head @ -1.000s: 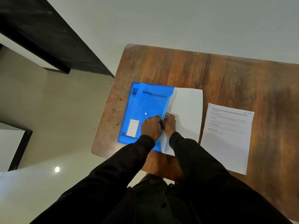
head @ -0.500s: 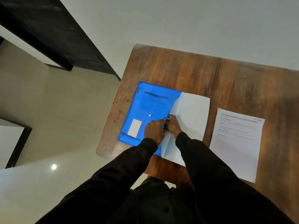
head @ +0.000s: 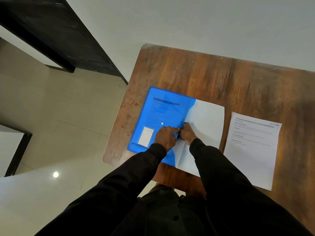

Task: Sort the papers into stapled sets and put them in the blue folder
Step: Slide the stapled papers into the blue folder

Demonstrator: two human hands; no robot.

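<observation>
Centre frame, left hand pinching translucent blue plastic folder edge, right hand on white paper sheets, grip unclear.

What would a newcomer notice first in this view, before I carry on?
The bright blue folder near the left edge of the wooden table stands out, with white sheets jutting from its right side. The left hand and right hand meet at that folder's right edge, over the sheets; their grip is unclear. A separate printed set lies flat to the right, apart from the folder.
</observation>
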